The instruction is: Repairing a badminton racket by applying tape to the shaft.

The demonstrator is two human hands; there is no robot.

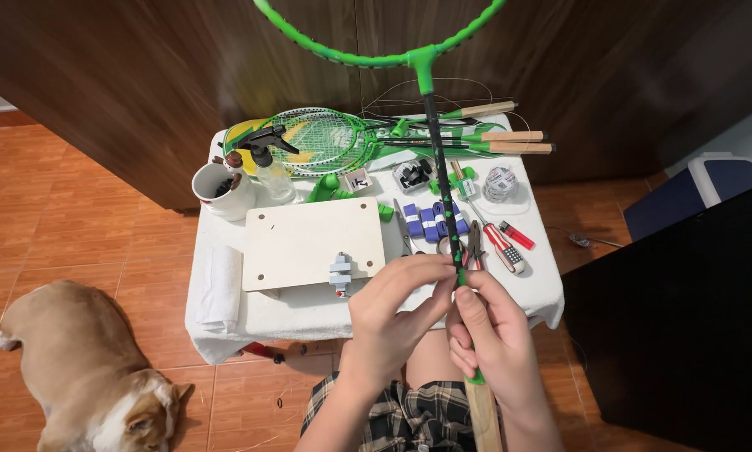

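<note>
I hold a green-framed badminton racket (pixel 427 65) upright in front of me, its unstrung head cut off by the top edge. My right hand (pixel 489 335) is wrapped around the lower shaft just above the bare wooden handle (pixel 483 414). My left hand (pixel 390 314) pinches the black, green-dotted shaft (pixel 441 180) a little higher, fingertips meeting the right thumb. Both hands hover over the near edge of a small table covered in white cloth (pixel 225 322).
The table carries a white board with a small metal clamp (pixel 340 272), a mug (pixel 219 189), a spray bottle (pixel 269 164), other green rackets (pixel 368 138), blue grip rolls (pixel 430 221), pliers, a screwdriver, a red lighter (pixel 516 235) and a string reel. A dog (pixel 83 368) lies on the floor at left; a dark panel stands at right.
</note>
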